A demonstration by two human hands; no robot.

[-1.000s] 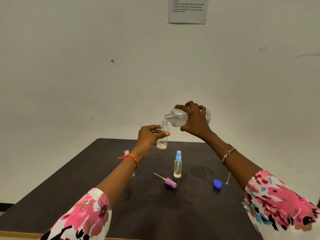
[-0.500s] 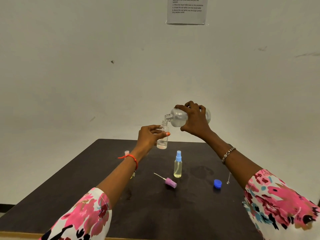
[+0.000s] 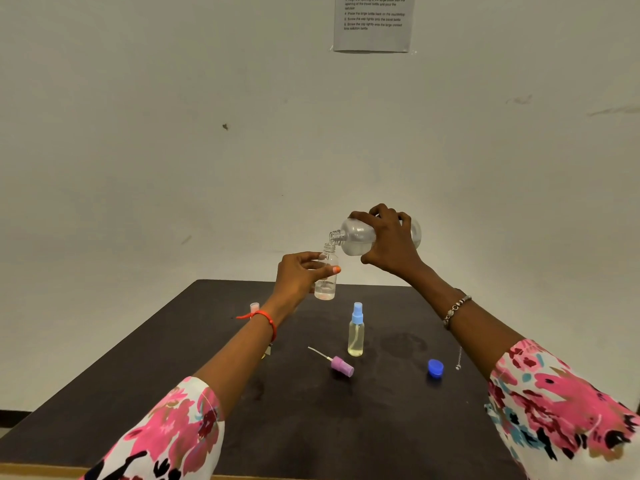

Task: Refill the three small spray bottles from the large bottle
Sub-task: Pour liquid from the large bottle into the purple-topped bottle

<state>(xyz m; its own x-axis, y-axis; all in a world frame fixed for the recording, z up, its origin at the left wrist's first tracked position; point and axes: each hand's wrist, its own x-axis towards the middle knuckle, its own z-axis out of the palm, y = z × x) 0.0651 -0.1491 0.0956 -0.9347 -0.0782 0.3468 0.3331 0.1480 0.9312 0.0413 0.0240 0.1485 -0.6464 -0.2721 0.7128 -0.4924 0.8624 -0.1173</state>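
Note:
My right hand (image 3: 389,242) grips the large clear bottle (image 3: 356,239), tipped on its side with its open neck pointing left and down. Just under that neck is the open mouth of a small clear bottle (image 3: 327,284), held upright above the table by my left hand (image 3: 299,275); a little liquid sits in its bottom. A second small spray bottle (image 3: 356,336) with a light blue sprayer stands on the dark table (image 3: 311,427), holding yellowish liquid. A purple spray top (image 3: 341,365) with its tube lies on the table in front of it.
A blue cap (image 3: 435,368) lies on the table to the right, with a thin tube (image 3: 459,358) beside it. A small pink-topped item (image 3: 254,306) stands at the left behind my left wrist. A printed sheet (image 3: 374,22) hangs on the white wall.

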